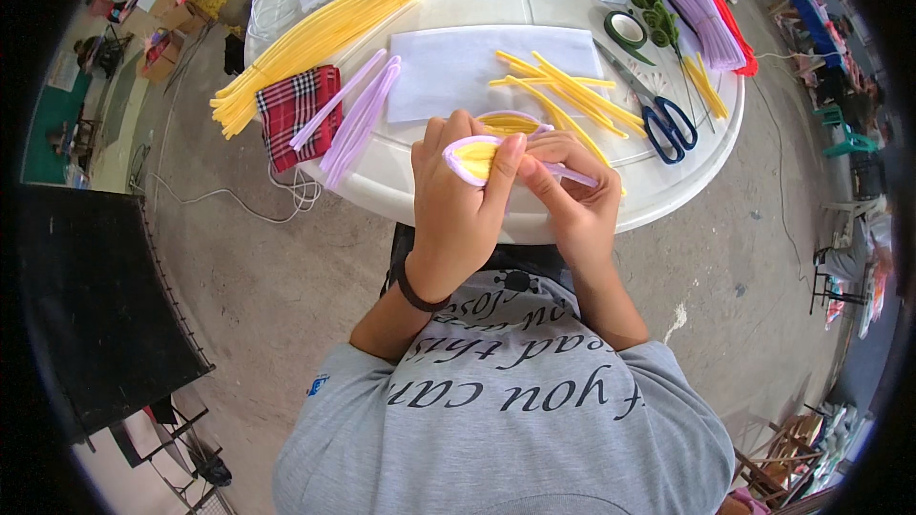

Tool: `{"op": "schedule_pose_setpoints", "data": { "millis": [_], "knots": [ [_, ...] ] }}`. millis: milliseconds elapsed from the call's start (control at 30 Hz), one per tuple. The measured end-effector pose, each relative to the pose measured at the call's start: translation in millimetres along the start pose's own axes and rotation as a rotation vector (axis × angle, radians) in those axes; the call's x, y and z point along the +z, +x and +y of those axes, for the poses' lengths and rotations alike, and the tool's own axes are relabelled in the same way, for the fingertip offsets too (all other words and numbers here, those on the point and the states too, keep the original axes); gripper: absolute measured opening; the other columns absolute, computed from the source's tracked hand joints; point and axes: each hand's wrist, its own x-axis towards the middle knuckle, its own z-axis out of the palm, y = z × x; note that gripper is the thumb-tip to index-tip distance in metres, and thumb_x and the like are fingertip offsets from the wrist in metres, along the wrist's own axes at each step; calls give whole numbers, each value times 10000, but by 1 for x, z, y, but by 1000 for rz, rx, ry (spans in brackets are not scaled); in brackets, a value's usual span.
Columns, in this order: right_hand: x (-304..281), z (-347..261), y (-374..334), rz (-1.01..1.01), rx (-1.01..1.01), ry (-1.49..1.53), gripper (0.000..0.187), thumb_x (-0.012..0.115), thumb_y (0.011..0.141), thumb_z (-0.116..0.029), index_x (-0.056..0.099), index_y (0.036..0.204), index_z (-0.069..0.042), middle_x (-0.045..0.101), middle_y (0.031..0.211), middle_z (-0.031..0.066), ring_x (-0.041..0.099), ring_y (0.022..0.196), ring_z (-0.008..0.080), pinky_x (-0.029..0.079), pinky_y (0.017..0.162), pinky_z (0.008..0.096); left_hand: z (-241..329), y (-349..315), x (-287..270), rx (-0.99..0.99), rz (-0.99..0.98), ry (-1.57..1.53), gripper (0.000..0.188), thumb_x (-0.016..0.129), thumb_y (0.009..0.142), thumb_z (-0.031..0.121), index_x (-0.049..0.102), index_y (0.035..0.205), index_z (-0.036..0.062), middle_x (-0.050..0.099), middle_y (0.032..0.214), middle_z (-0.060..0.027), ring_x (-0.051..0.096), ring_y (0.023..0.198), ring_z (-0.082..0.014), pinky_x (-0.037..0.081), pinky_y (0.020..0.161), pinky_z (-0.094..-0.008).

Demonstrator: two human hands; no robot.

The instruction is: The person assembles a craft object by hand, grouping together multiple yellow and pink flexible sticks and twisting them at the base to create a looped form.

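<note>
Between my hands is a petal shape bent from pipe cleaners [472, 161], yellow inside with a lilac outline; a second such loop shows behind it. My left hand [456, 195] pinches the petal with thumb and fingers. My right hand [572, 193] is closed on its other side, where lilac stems stick out past the fingers. Just beyond my hands, loose yellow pipe cleaners [572, 93] lie across a white sheet [444, 72]. Scissors with dark blue handles [671, 129] rest to the right of them. Lilac pipe cleaners [361, 124] lie left of my hands.
The round white table [668, 193] holds a yellow pipe cleaner bundle [324, 33], a red plaid cloth [286, 114], green tape [625, 30], green stems [653, 14] and a lilac bundle [682, 10]. A white cable [243, 198] hangs by its left edge. A black panel [114, 305] stands left.
</note>
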Motion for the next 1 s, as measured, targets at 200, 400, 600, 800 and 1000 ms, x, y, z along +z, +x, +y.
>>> {"op": "schedule_pose_setpoints", "data": {
  "millis": [200, 400, 600, 800, 1000],
  "knots": [
    [-13, -13, 2, -67, 482, 434, 81, 705, 849, -58, 691, 880, 16, 682, 891, 31, 588, 834, 106, 438, 792, 237, 2, 1, -4, 79, -2, -12, 220, 610, 921, 232, 553, 860, 29, 495, 794, -74, 452, 804, -282, 328, 734, -410],
    [-21, -27, 5, -208, 182, 31, 127, 712, 825, -39, 698, 947, -4, 690, 945, 52, 606, 874, 120, 443, 811, 246, -2, -2, 0, -202, -114, -673, 239, 560, 981, 244, 532, 875, 33, 472, 801, -14, 455, 763, -116, 381, 684, -273],
    [-23, -50, 9, -152, -636, -1056, 295, 726, 698, -69, 718, 986, -131, 701, 992, -34, 612, 936, 172, 319, 878, 369, -3, -4, -1, -364, -206, -1015, 238, 523, 1006, 273, 541, 1013, 36, 526, 923, 19, 484, 832, -35, 402, 710, -188],
    [-36, -20, 10, 82, -1225, -1230, 134, 685, 733, -292, 736, 854, -262, 702, 940, -129, 601, 920, 109, 216, 890, 377, 10, -8, -3, -609, -196, -1113, 320, 529, 1000, 303, 525, 1181, 39, 555, 1009, 11, 525, 941, -31, 454, 818, -188],
    [-44, -14, 19, 97, -1440, -1323, 78, 685, 755, -308, 736, 812, -294, 685, 946, -167, 584, 928, 79, 170, 968, 397, 4, -9, 3, -620, -192, -1039, 318, 522, 1005, 280, 527, 1205, 33, 558, 1012, 7, 538, 921, -34, 464, 791, -195]
  ]
}}
